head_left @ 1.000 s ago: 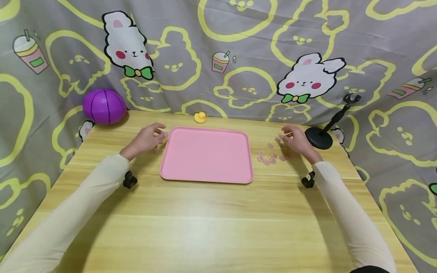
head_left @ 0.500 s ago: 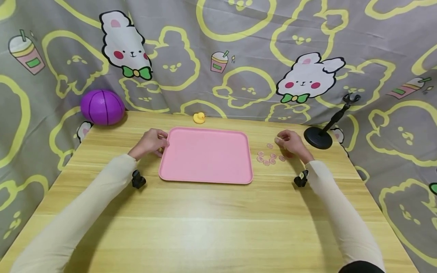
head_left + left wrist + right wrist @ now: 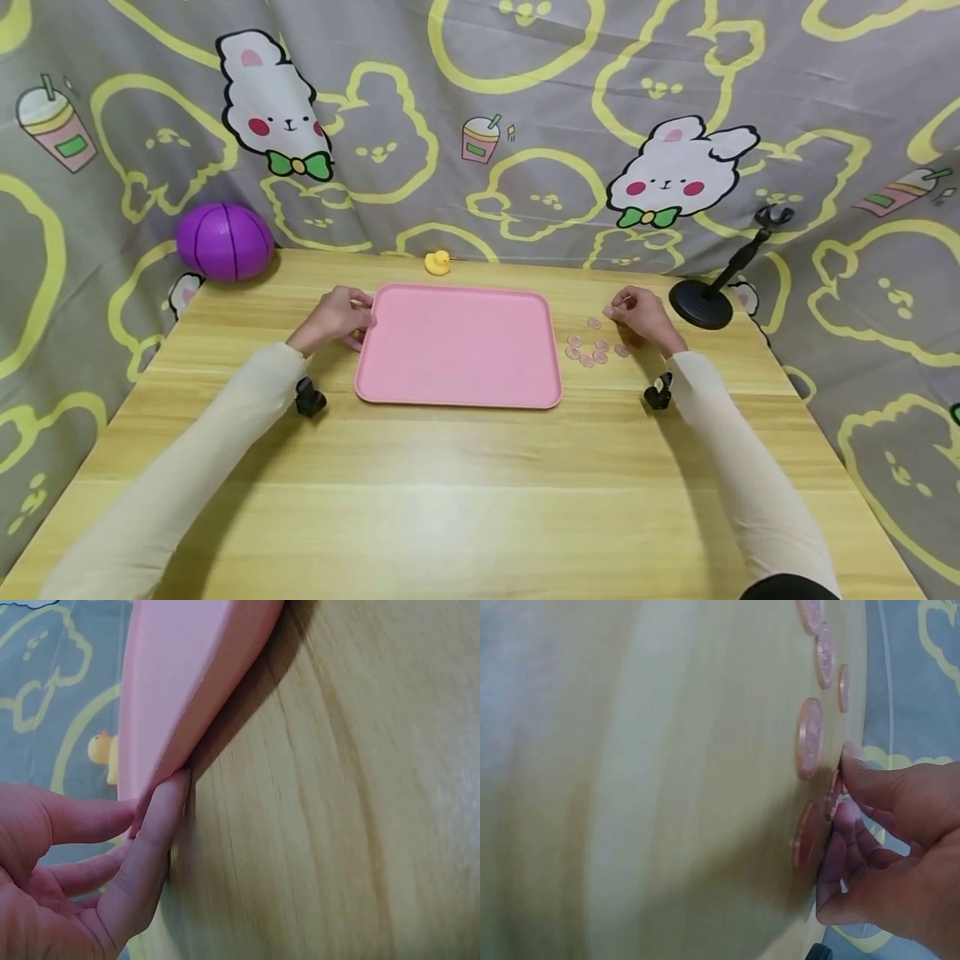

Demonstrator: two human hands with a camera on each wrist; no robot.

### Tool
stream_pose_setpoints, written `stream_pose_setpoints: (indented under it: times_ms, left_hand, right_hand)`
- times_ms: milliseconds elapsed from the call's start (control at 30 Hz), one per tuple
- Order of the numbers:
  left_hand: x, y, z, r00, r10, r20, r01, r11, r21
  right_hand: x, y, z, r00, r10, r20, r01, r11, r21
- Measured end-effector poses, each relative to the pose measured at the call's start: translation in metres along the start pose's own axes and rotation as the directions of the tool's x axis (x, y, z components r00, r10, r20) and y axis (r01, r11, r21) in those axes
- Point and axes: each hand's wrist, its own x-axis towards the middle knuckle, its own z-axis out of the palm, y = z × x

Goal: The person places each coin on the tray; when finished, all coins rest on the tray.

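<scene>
While the head view just shows the right hand [image 3: 642, 317] curled near the pink discs [image 3: 592, 346] on the table [image 3: 465, 483], the wrist cam shows it pinching one disc [image 3: 834, 795]. Left hand [image 3: 82, 877] fingers curl against the pink tray [image 3: 459, 346] edge.

A plain pink rectangular plastic tray [image 3: 459, 346] lies on the pale yellow wood-grain worktop [image 3: 465, 500]. Small translucent pink round chips [image 3: 592, 346] glint beside it. Behind: a purple ball with dark seams [image 3: 224, 242], a yellow toy duck [image 3: 437, 262], and a grey cloth with yellow outlines and white rabbits [image 3: 525, 108].
</scene>
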Motion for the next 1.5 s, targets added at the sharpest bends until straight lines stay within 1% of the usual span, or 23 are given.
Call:
stream_pose_setpoints:
  times_ms: [133,267,367,433,500,567,633,733,833,900,1000,1067,1200,1300,1400,1433,1500]
  left_hand:
    - [-0.002,-0.001,-0.001,1.0,-0.004,-0.003,0.004,1.0,-0.015]
    - [-0.002,-0.001,-0.003,1.0,0.007,-0.023,-0.008,0.999,-0.04]
    - [-0.002,-0.002,-0.005,1.0,0.005,-0.007,-0.006,0.997,-0.074]
    - [-0.001,-0.004,-0.008,1.0,0.003,0.015,-0.001,0.995,-0.097]
    - [-0.002,-0.005,-0.01,0.999,-0.002,0.036,0.006,0.993,-0.116]
    - [-0.002,-0.006,-0.012,0.999,-0.004,0.05,0.011,0.992,-0.127]
    - [-0.002,-0.005,-0.012,0.998,-0.004,0.062,0.012,0.991,-0.135]
    - [-0.003,-0.003,-0.012,0.998,-0.008,0.057,0.016,0.989,-0.146]
    - [-0.002,-0.002,-0.01,0.999,-0.017,0.038,0.022,0.991,-0.135]
    - [-0.001,-0.003,-0.01,0.999,-0.018,0.029,0.022,0.993,-0.116]
    - [0.001,-0.004,-0.009,1.0,-0.009,0.026,0.011,0.995,-0.095]
    - [0.002,-0.004,-0.009,1.0,-0.002,0.027,0.005,0.996,-0.091]
    - [0.003,-0.004,-0.007,1.0,-0.005,0.024,0.007,0.996,-0.092]
    - [0.003,-0.004,-0.006,1.0,-0.011,0.02,0.012,0.996,-0.092]
    - [0.004,-0.004,-0.006,1.0,-0.01,0.017,0.012,0.996,-0.088]
    - [0.004,-0.004,-0.006,1.0,-0.009,0.016,0.01,0.996,-0.086]
    - [0.003,-0.005,-0.006,1.0,-0.006,0.016,0.007,0.997,-0.079]
  right_hand:
    - [0.0,-0.006,-0.003,1.0,0.005,0.003,-0.005,1.0,0.007]
    - [-0.001,-0.014,-0.009,0.999,0.016,-0.049,-0.016,1.0,-0.004]
    - [-0.001,-0.02,-0.014,0.995,0.024,-0.097,-0.025,1.0,-0.018]
    - [-0.001,-0.025,-0.015,0.995,0.02,-0.098,-0.018,1.0,0.025]
    - [-0.001,-0.033,-0.013,0.998,0.013,-0.068,-0.005,0.993,0.114]
    - [-0.002,-0.041,-0.01,1.0,0.01,-0.01,-0.007,0.971,0.24]
    - [-0.002,-0.051,-0.005,0.999,0.008,0.049,-0.025,0.937,0.347]
    - [-0.002,-0.069,0.007,0.992,0.009,0.127,-0.066,0.893,0.445]
    - [-0.001,-0.087,0.022,0.984,0.003,0.176,-0.093,0.857,0.506]
    - [0.0,-0.1,0.031,0.982,-0.007,0.188,-0.098,0.835,0.542]
    - [0.001,-0.118,0.045,0.984,-0.025,0.179,-0.079,0.832,0.549]
    - [0.004,-0.128,0.053,0.985,-0.034,0.167,-0.061,0.846,0.53]
    - [0.013,-0.145,0.071,0.986,-0.037,0.165,-0.057,0.847,0.529]
    - [0.018,-0.157,0.085,0.987,-0.05,0.151,-0.034,0.862,0.507]
    - [0.021,-0.167,0.099,0.988,-0.08,0.135,0.008,0.887,0.462]
    - [0.022,-0.171,0.104,0.986,-0.087,0.139,0.014,0.888,0.459]
    - [0.023,-0.177,0.113,0.983,-0.085,0.161,-0.004,0.874,0.485]
